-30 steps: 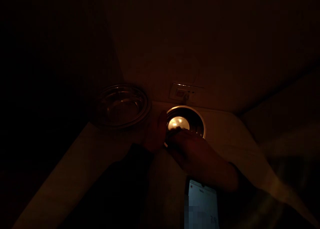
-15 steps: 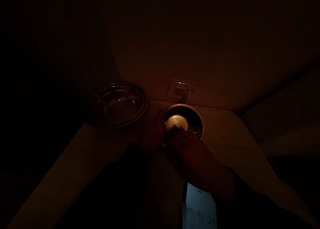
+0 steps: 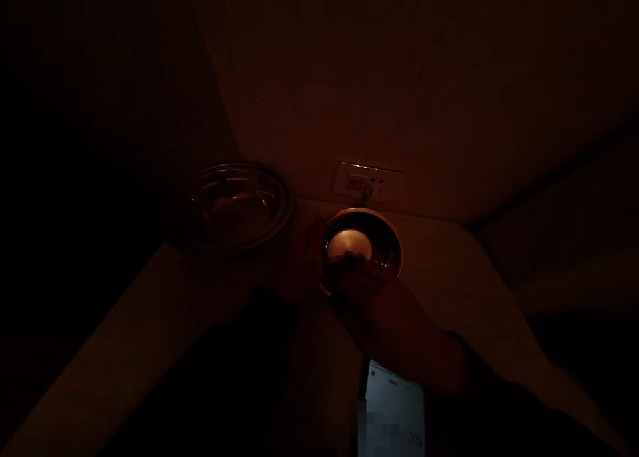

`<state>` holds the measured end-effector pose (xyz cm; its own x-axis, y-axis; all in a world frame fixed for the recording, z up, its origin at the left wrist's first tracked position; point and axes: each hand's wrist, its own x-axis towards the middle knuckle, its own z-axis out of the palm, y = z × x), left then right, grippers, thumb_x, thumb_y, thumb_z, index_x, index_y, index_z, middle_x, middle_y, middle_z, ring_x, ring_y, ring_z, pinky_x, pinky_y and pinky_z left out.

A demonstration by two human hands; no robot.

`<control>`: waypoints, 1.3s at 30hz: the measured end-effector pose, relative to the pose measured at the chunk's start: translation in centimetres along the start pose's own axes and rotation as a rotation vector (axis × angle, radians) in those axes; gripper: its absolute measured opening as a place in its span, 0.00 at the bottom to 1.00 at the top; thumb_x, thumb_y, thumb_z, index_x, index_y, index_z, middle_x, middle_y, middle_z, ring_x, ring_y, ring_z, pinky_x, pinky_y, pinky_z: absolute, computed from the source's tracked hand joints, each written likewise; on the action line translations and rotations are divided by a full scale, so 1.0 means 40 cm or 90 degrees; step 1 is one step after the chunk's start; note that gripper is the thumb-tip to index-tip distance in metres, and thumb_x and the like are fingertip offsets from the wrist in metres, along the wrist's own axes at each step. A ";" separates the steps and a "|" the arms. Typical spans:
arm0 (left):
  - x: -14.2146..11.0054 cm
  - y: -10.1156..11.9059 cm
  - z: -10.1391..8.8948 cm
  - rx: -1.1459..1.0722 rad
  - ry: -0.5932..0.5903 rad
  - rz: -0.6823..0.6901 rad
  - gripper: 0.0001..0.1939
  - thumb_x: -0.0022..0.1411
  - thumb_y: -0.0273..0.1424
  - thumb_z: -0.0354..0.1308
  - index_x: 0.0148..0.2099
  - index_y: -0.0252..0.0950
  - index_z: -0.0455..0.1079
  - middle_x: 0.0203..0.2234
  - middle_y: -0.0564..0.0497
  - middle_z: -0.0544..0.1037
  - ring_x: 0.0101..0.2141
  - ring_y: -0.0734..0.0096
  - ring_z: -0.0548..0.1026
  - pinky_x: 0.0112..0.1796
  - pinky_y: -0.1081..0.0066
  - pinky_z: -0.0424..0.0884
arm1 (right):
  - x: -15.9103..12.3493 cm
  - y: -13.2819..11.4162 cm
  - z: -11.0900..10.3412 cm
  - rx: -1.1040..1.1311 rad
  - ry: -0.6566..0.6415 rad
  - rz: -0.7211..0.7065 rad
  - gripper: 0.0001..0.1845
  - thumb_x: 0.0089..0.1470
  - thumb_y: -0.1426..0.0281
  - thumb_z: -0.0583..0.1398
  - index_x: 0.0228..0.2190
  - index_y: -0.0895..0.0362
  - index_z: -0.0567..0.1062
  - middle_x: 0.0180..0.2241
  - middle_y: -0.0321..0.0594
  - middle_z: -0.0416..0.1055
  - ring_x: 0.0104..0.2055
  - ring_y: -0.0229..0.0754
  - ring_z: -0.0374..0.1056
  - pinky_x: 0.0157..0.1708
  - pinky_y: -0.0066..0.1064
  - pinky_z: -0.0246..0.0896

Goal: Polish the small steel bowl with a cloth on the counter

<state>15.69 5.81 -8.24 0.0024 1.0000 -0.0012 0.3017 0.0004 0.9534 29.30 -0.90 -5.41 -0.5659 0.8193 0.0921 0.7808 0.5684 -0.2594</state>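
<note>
The scene is very dark. A round metal bowl [image 3: 397,241] stands on the wooden tabletop near the wall, its bottom catching light. My left hand [image 3: 299,264] is against the bowl's left side, its fingers curved along the wall and rim. Over the near rim reaches my right hand [image 3: 379,304], with its fingers bent down into the bowl. The fingertips are in shadow. Small dark shapes show just beyond them on the bowl's bottom, too dim to name.
A wide, shallow metal dish [image 3: 279,224] lies on the tabletop [image 3: 449,264] to the left. Behind the bowl, a socket plate [image 3: 344,177] with a red switch and a plug is on the wall. A lit phone [image 3: 397,404] lies under my right forearm.
The picture has become dimmer and the view has shifted slightly. Both hands stay at the bowl in nearly the same pose.
</note>
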 end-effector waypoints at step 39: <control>0.000 -0.015 -0.012 -0.010 -0.061 0.014 0.24 0.66 0.40 0.36 0.36 0.34 0.71 0.29 0.48 0.78 0.32 0.68 0.75 0.35 0.71 0.70 | -0.018 0.062 -0.025 -0.007 -0.015 -0.087 0.11 0.56 0.76 0.56 0.41 0.56 0.74 0.42 0.42 0.73 0.48 0.45 0.65 0.48 0.41 0.59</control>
<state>15.06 5.81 -8.65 0.1002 0.9949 -0.0085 0.2852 -0.0206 0.9582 31.89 0.00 -5.15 -0.6738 0.7317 0.1030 0.6981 0.6760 -0.2358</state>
